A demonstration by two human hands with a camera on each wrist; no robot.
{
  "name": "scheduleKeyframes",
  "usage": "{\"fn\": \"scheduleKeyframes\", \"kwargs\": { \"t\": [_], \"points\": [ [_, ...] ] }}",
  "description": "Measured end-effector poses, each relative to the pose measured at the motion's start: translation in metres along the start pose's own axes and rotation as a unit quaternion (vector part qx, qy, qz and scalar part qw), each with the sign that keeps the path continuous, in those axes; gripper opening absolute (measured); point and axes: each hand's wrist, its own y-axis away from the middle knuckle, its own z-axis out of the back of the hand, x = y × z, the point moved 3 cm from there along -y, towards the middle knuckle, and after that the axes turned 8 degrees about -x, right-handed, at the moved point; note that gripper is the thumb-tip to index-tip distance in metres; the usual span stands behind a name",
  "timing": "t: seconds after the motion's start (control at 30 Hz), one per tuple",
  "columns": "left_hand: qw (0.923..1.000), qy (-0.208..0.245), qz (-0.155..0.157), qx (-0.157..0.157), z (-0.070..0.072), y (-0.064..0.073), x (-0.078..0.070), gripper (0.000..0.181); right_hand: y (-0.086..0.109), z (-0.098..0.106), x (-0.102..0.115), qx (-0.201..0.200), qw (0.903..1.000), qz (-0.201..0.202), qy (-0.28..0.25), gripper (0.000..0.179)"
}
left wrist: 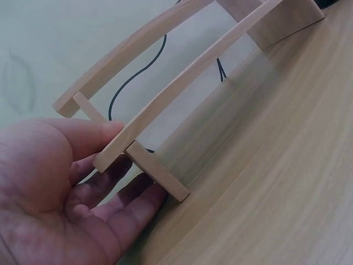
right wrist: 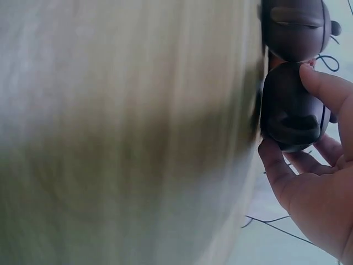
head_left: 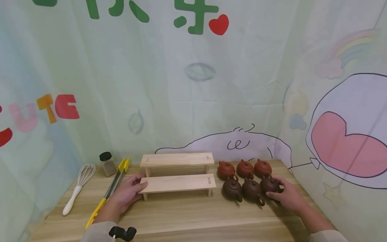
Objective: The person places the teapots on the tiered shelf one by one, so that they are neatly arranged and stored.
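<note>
Wood-grain table (head_left: 181, 218) meets pale printed cloth (head_left: 169, 101) behind the two-tier wooden stand (head_left: 178, 183). Left of the stand are a black-lidded jar (head_left: 109, 167) with brownish contents, yellow-ended tongs (head_left: 110, 189) and a white-handled whisk (head_left: 72, 199). Right of it, three reddish teapots (head_left: 245, 168) sit behind three dark brown teapots (head_left: 231, 190), all lidded. The left hand (head_left: 130, 192) pinches the stand's front left end; the right hand (head_left: 288, 195) grips the rightmost dark teapot (head_left: 268, 184), near the table's right edge. Table surface stretches before the stand.
</note>
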Motion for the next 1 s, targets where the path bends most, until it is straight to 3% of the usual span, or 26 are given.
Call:
{"fn": "scheduleKeyframes", "kwargs": {
  "t": [0.2, 0.37, 0.47, 0.63, 1.0],
  "points": [
    [1.0000, 0.002, -0.002, 0.001, -0.002, 0.000, 0.000, 0.068, -0.001, 0.014, 0.011, 0.000, 0.9997, -0.004, -0.024, 0.089],
    [1.0000, -0.002, -0.003, -0.001, -0.002, 0.001, 0.000, 0.067, 0.000, 0.026, 0.042, 0.001, 0.9992, -0.007, -0.038, 0.092],
    [1.0000, -0.004, -0.006, -0.002, -0.002, 0.002, 0.001, 0.067, 0.002, 0.025, 0.067, -0.007, 0.9993, 0.017, -0.033, 0.090],
    [0.9999, 0.000, -0.009, 0.004, 0.000, 0.001, 0.003, 0.067, 0.005, 0.011, 0.111, -0.009, 0.9984, 0.039, -0.041, 0.087],
    [0.9998, 0.000, -0.010, 0.016, 0.000, 0.001, 0.003, 0.067, 0.002, -0.038, 0.195, 0.028, 0.9928, 0.058, -0.101, 0.076]
  ]
}}
